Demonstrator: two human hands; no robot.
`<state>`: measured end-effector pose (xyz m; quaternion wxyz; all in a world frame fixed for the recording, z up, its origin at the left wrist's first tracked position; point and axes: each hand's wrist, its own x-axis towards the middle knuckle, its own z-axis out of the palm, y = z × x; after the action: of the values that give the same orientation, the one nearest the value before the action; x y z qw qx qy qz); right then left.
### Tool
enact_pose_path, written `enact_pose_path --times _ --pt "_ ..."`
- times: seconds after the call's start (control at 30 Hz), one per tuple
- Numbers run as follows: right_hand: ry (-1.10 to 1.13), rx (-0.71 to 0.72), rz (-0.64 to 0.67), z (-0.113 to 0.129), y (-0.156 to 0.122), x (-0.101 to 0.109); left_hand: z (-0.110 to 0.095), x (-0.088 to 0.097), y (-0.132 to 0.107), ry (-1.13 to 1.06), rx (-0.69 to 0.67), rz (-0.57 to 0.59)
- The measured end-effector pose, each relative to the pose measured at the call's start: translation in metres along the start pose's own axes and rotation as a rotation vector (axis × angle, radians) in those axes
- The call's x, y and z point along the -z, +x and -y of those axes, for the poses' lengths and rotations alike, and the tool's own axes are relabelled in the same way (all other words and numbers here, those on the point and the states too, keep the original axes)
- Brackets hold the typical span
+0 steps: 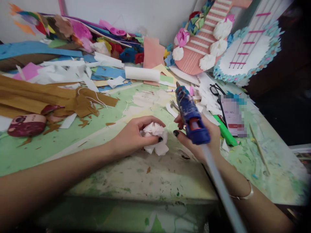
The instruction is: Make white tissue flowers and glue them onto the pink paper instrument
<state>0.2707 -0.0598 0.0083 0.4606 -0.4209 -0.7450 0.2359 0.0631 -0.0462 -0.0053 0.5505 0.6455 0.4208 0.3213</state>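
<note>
- Far left of the white paper flower [155, 131], I see brown crepe paper [36, 95] spread over the green tabletop [97, 178], with a rounded maroon-and-pink case [26, 125] on its near side.
- Beyond the flower and to its left lies a jumble of coloured paper [80, 30], white scraps among it.
- Just left of the flower, the left hand [131, 136] is clamped on it, thumb across the near side and fingers curled over the far side.
- The flower itself sits in that grip, low over the table; I cannot tell whether it touches.
- Behind the flower lies a white paper roll [142, 73].
- Just right of the flower, the right hand [211, 129] is wrapped around a blue glue gun [190, 113], which hides much of the grip; its nozzle points away from the person. Thumb and fingertip stand slightly apart, and the two hands do not touch.
- Behind the flower, rightward, stands a pink paper lute [187, 63].
- Well right of the flower are a green cutter [225, 132] and a phone [232, 115].
</note>
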Motion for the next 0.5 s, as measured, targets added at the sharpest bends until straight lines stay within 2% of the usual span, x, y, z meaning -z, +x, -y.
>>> enact_pose_path --times 0.07,0.13,0.2,0.3,0.43,0.5 --pt "0.035 -0.116 -0.05 0.003 0.0 0.006 -0.001 0.002 0.0 0.004 0.011 -0.04" --pt "0.105 -0.241 -0.053 0.006 -0.002 0.011 -0.001 0.003 0.001 0.005 0.017 -0.082" --pt "0.154 -0.302 -0.034 0.009 -0.004 0.017 -0.001 0.005 0.001 -0.017 0.036 -0.114" --pt "0.175 -0.277 0.074 0.011 -0.007 0.026 -0.001 0.007 0.002 -0.09 0.063 -0.164" --pt "0.118 -0.253 0.319 0.012 -0.006 0.032 -0.003 0.01 0.002 -0.145 0.1 -0.212" --pt "0.086 -0.249 0.341 0.012 -0.005 0.03 -0.006 0.011 0.002 -0.165 0.108 -0.218"
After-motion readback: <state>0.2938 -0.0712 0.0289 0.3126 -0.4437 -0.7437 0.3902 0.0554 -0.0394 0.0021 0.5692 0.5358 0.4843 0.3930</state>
